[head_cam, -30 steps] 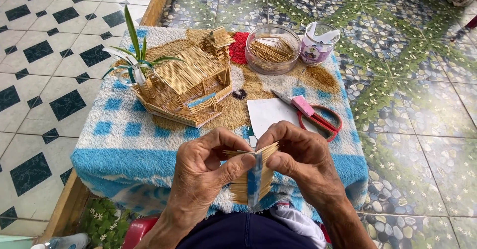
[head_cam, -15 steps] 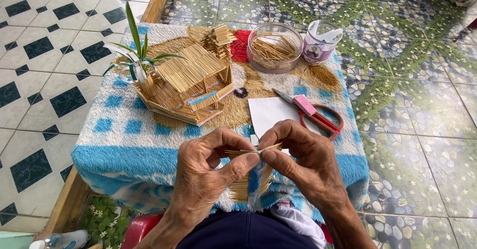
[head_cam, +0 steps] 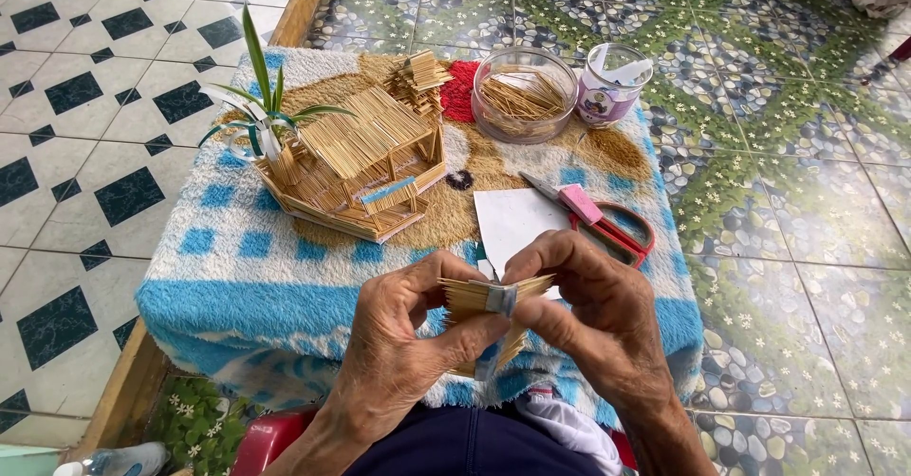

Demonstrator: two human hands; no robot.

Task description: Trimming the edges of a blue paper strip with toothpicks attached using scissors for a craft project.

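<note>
While both hands, left hand (head_cam: 403, 343) and right hand (head_cam: 598, 319), pinch a light, brittle-looking toothpick panel (head_cam: 489, 298), edges seem the safest hold.

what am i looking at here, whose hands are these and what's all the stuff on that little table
This is one picture from a camera worn on a person's head, looking down, so the two bare hands at the bottom are that person's own. The left hand and the right hand together pinch a small flat panel of sticks joined side by side. In front stands a small table covered with a blue and white towel. On it sit a model house built of the same thin sticks with a little green plant beside it, a clear bowl full of loose sticks, a small pot, a white sheet of paper and red-handled scissors. The floor around is tiled.
</note>
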